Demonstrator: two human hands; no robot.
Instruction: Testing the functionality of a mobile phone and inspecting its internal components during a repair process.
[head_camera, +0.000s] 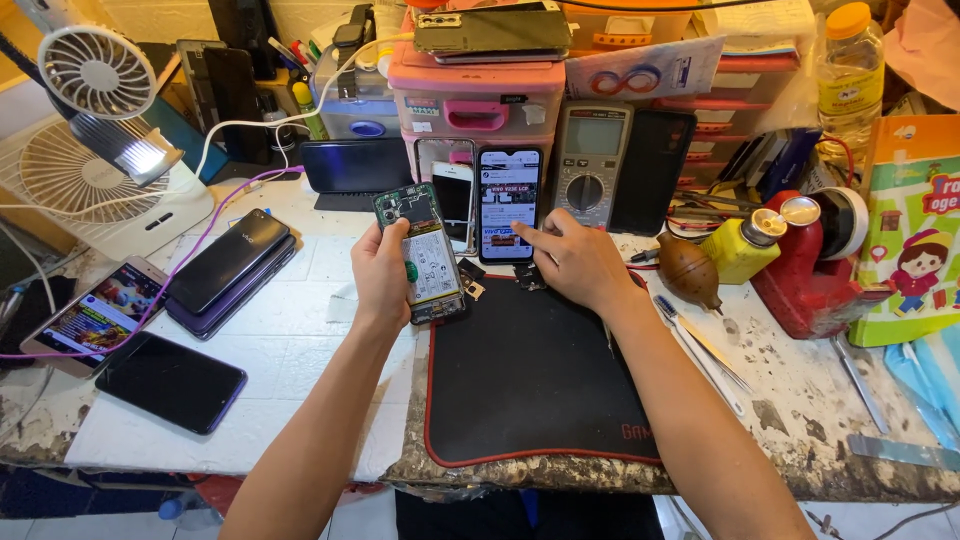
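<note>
Showing bare circuitry, opened phone (424, 255).

Opened phone (424, 254), internals exposed, upright; lit phone (508, 203) propped behind.

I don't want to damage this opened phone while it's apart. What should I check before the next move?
1. Left hand grips the opened phone firmly: ok.
2. Circuit side faces up, in view: ok.
3. Right hand is clear of the opened phone, finger on the lit phone: ok.
4. Black mat under the hands has bare room: ok.
5. Small loose parts are on the mat: ok.
6. Tweezers within reach: ok.
</note>
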